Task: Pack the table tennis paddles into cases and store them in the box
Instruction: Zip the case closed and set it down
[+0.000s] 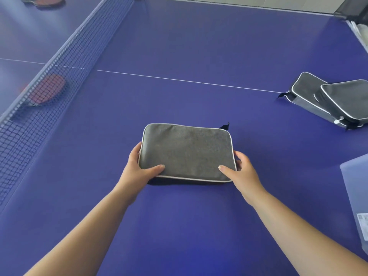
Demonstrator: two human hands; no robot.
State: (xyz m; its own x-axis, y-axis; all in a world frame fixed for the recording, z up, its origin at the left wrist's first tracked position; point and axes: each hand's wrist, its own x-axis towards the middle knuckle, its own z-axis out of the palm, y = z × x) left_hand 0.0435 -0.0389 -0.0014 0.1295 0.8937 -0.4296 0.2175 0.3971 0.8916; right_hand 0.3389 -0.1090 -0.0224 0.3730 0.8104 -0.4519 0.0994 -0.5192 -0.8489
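- The blue table (179,46) fills the frame, with the net (65,56) running down its left side
- At the right edge sits the translucent box (356,196), only partly in view; you carry the case that way, so keep it level and lead with a long edge
- The grey case (186,152) lies flat at centre frame, and whether its zip is fully closed cannot be told from here, so check that before you lift
- Your left hand (139,168) grips the case's lower left corner and your right hand (241,168) grips its lower right, thumbs on top, fingers curled around the sides; keep both grips even so the contents do not slide
- Cases: three, counting two more cases (328,100) stacked at the right
- Paddles: one red paddle (47,88) behind the net at the left, and at least one more paddle (47,1) at the upper left, partly cut off
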